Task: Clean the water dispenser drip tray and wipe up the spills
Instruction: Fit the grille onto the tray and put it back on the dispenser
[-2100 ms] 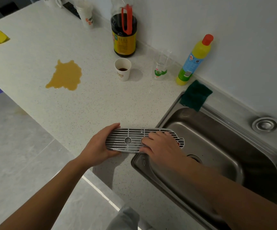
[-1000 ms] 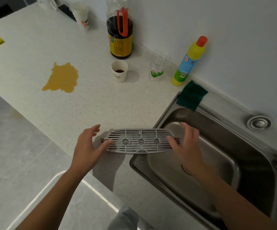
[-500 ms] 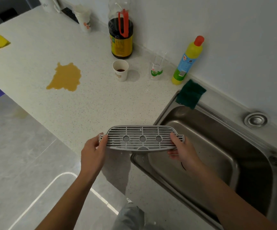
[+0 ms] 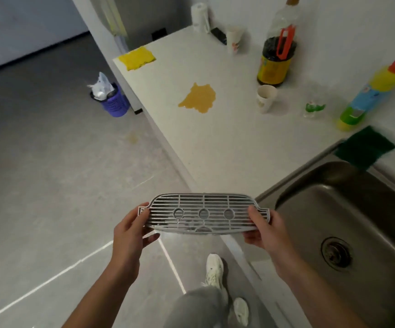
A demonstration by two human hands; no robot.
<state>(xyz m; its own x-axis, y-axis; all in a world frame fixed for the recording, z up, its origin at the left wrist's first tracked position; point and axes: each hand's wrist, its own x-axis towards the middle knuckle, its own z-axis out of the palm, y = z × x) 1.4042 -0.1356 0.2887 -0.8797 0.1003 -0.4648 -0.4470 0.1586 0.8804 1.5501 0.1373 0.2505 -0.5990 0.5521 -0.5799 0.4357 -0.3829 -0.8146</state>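
Note:
I hold a grey slotted drip tray (image 4: 203,213) level in the air, off the front edge of the white counter (image 4: 229,147). My left hand (image 4: 130,233) grips its left end and my right hand (image 4: 264,229) grips its right end. An orange-brown spill (image 4: 199,97) lies on the counter farther back. A smaller yellowish stain (image 4: 132,136) marks the grey floor beside the counter. A yellow cloth (image 4: 137,58) lies at the counter's far corner, and a green scouring pad (image 4: 364,147) rests on the sink's rim.
A steel sink (image 4: 348,223) lies to my right. On the counter stand a dark sauce bottle (image 4: 275,58), a paper cup (image 4: 265,98), a small glass (image 4: 313,106) and a yellow detergent bottle (image 4: 371,95). A purple waste basket (image 4: 112,100) stands on the floor to the left.
Both hands let go of the tray on the counter edge, then gripped its two ends and lifted it off. My view has turned left toward the floor.

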